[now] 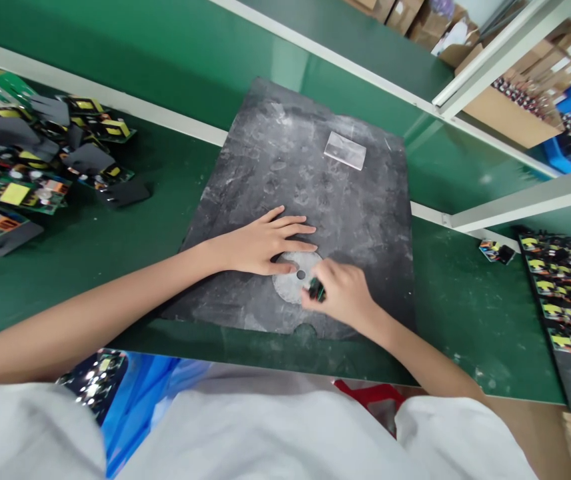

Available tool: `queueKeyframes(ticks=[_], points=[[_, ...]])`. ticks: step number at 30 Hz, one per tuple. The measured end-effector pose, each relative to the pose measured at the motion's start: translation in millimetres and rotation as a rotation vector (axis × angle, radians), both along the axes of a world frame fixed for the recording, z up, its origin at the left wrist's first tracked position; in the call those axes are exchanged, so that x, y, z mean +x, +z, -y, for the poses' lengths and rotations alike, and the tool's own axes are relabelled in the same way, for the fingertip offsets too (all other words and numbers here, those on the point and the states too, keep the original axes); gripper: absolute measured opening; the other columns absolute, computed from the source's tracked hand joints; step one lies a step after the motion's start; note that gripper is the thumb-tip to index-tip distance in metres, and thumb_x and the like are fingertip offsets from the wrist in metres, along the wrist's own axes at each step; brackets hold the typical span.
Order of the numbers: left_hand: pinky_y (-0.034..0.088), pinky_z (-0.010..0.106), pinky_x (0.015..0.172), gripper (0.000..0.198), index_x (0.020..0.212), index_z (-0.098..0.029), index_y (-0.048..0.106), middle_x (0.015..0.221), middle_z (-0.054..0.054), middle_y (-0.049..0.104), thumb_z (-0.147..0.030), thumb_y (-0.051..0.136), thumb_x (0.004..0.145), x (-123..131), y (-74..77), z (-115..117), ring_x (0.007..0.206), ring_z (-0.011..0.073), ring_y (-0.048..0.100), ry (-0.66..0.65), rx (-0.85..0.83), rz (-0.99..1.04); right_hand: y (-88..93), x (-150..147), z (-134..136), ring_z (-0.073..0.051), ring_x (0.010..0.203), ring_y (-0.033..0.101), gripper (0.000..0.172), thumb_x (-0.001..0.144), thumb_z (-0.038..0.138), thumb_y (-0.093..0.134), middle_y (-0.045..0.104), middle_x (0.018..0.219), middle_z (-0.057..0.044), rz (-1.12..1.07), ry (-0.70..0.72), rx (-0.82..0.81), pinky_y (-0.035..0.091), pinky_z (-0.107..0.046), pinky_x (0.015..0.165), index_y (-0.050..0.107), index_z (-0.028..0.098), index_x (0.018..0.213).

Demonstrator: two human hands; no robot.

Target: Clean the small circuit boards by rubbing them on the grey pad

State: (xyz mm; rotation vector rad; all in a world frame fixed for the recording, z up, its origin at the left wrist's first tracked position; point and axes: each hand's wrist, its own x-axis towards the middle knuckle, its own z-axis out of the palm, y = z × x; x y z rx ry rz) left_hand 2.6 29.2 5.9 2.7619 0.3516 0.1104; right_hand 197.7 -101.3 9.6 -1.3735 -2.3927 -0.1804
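Note:
A round grey disc (288, 285) with a small dark hole in its middle lies on the black mat (245, 193). My left hand (268, 243) rests flat on the mat with fingers spread, its thumb over the disc's upper left edge. Over the disc's right side, my right hand (343, 290) is closed around a small dark-green piece (316, 289). Fingers and motion blur hide most of that piece, so its kind does not show. Farther up the mat lies a flat, shiny rectangular block (345, 151).
Circuit boards with dark plates (20, 153) are heaped at left on the green bench (165, 160). A black tray (560, 307) holds rows of boards at right, near a single board (496, 251). Cardboard boxes (515, 100) stand behind the white frame. A blue bin (138, 393) sits below the front edge.

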Motion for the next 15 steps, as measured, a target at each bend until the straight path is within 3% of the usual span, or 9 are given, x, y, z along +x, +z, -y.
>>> queueKeyframes(ticks=[2,6,10,15], points=[[0.0,0.052,0.118,0.049,0.141,-0.03,0.046,0.156,0.005,0.032,-0.046,0.05,0.095,0.2,0.0,0.0,0.146,0.0279,0.022,-0.002,-0.004,0.007,-0.3,1.1,-1.3,-0.011,0.05,0.045,0.022,0.083,0.038,0.05,0.051,0.061,0.001,0.009,-0.049,0.019,0.027,-0.024,0.049,0.05,0.019,0.075],[0.0,0.053,0.119,0.05,0.142,-0.03,0.046,0.156,0.005,0.032,-0.046,0.05,0.095,-0.1,-0.7,-0.2,0.146,0.0284,0.023,-0.013,-0.024,0.026,-1.0,2.2,-2.4,-0.01,0.05,0.045,0.021,0.082,0.039,0.051,0.049,0.06,0.002,0.01,0.044,-0.017,0.026,-0.023,0.049,0.05,0.019,0.074],[0.001,0.053,0.118,0.049,0.141,-0.029,0.047,0.155,0.005,0.033,-0.045,0.051,0.094,-0.4,-0.9,-0.2,0.146,0.029,0.022,-0.001,-0.017,0.028,-1.4,3.2,-2.8,-0.01,0.05,0.045,0.023,0.084,0.04,0.051,0.05,0.061,0.001,0.015,-0.058,0.02,0.026,-0.024,0.049,0.05,0.019,0.075],[-0.001,0.053,0.118,0.05,0.143,-0.03,0.044,0.156,0.005,0.03,-0.046,0.049,0.096,-0.4,-1.0,-0.3,0.147,0.0265,0.02,-0.016,-0.009,0.002,1.0,1.1,0.5,-0.01,0.049,0.046,0.023,0.082,0.041,0.05,0.051,0.059,0.002,0.037,0.028,-0.003,0.027,-0.024,0.049,0.05,0.019,0.073]])
